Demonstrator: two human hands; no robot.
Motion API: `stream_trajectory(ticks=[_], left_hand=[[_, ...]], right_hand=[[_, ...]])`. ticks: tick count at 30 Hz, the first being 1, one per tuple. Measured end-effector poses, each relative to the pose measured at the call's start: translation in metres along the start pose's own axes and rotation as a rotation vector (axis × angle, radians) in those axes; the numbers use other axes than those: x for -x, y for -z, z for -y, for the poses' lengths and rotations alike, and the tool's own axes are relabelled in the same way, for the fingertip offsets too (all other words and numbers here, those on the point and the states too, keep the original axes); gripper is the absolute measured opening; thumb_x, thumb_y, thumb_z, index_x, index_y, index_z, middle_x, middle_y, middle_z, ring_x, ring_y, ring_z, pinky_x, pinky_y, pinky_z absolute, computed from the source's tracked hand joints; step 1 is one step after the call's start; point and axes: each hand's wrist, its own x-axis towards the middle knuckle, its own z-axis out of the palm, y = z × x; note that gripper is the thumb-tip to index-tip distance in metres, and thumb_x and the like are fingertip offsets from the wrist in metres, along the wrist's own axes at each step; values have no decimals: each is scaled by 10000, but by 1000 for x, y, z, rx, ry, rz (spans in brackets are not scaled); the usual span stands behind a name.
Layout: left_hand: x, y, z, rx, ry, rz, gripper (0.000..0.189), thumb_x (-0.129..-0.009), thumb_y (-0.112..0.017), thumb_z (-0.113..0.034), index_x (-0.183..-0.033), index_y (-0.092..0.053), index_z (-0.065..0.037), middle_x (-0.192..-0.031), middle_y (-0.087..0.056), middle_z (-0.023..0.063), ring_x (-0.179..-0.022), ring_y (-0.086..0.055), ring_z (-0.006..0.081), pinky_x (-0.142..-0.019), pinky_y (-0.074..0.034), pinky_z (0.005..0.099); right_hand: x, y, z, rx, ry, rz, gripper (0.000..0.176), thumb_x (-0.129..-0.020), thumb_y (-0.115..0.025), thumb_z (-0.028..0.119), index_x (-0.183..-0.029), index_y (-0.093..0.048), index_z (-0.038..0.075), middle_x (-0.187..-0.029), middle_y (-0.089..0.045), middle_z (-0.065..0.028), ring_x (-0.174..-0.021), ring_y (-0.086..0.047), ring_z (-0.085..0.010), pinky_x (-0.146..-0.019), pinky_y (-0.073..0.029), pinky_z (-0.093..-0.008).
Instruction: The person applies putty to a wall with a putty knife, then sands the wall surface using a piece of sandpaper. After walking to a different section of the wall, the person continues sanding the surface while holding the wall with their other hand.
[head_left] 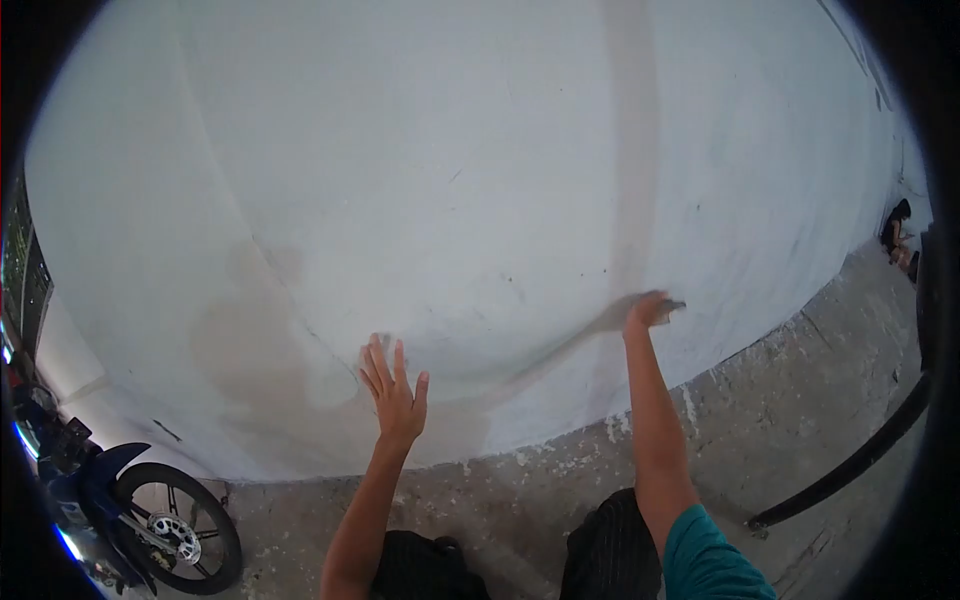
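Observation:
A large white wall (480, 180) with tan patches and streaks fills the view. My left hand (393, 391) rests flat against its lower part, fingers spread and empty. My right hand (650, 309) is farther right and higher, pressed to the wall and closed on a small dark tool (676, 304); the tool is too blurred to name. A pale smear runs along the wall toward that hand.
A blue motorcycle (120, 500) stands at the lower left, front wheel near the wall. The rough concrete floor (800, 400) has paint flecks. A dark pipe (850, 460) lies at the right. Another person (897, 235) crouches far right by the wall.

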Motion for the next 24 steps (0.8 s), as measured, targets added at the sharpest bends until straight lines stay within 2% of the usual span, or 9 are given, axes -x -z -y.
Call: stream_trajectory(ticks=[1,2,4,10,14,17,21,23,24], left_hand=[[1,3,0,10,7,10,611,-895,-443,-286,-1388,-166,-55,-1452,-28,193,-1327,-3,404,-1027,-15,576],[1,6,0,18,13,20,611,-894,-445,-281,-1389,-165,-58,-1456,-36,181,-1331,1,394,-1030,-9,572],[1,10,1,20,19,29,612,-893,-446,-276,-1389,-163,-58,-1459,-47,168,-1334,4,386,-1033,-2,568],[3,16,4,69,31,21,583,-910,-395,-360,-1373,-224,-50,-1460,-106,136,-1336,2,386,-1033,11,570],[4,25,4,151,53,51,599,-905,-402,-344,-1383,-189,-53,-1462,-114,124,-1336,-5,383,-1034,26,565],[6,33,7,196,69,74,626,-907,-398,-309,-1398,-110,-49,-1464,-107,122,-1342,23,356,-1036,57,546],[10,39,12,203,112,106,627,-908,-394,-307,-1401,-99,-57,-1466,-104,117,-1344,21,352,-1038,46,548],[13,36,16,174,124,63,618,-898,-425,-302,-1394,-144,-61,-1465,-105,112,-1343,0,358,-1044,25,553],[14,35,16,185,122,103,618,-898,-425,-302,-1394,-144,-61,-1465,-105,112,-1343,0,358,-1044,25,553]], right_hand=[[-8,-5,-7,-37,213,122,689,-929,-287,418,-1363,-66,-69,-1407,-146,-271,-1324,-124,-360,-1082,-138,-422],[7,-5,14,-37,217,121,689,-929,-287,418,-1363,-66,-69,-1407,-146,-271,-1324,-124,-360,-1082,-138,-422],[75,-7,81,239,336,121,705,-924,-300,421,-1354,-75,-91,-1382,-195,-295,-1307,-168,-379,-1079,-138,-421],[139,-13,117,130,653,255,697,-924,-278,426,-1346,-108,-101,-1402,-148,-285,-1310,-140,-394,-1071,-122,-455],[171,-14,129,126,707,297,698,-922,-267,439,-1352,-114,-89,-1420,-106,-263,-1320,-103,-392,-1061,-106,-487],[198,-14,133,193,745,309,668,-923,-275,424,-1365,-131,-56,-1419,-151,-246,-1321,-107,-393,-1063,-78,-484],[229,-17,124,362,986,497,692,-908,-327,407,-1368,-109,-62,-1451,-109,-183,-1334,-65,-382,-1062,-62,-497],[245,-18,121,275,1068,635,671,-893,-374,396,-1378,-162,-17,-1450,-135,-170,-1330,-101,-378,-1060,-82,-498],[247,-17,121,360,1176,661,634,-891,-385,388,-1372,-215,12,-1446,-162,-156,-1324,-130,-373,-1058,-103,-495]])
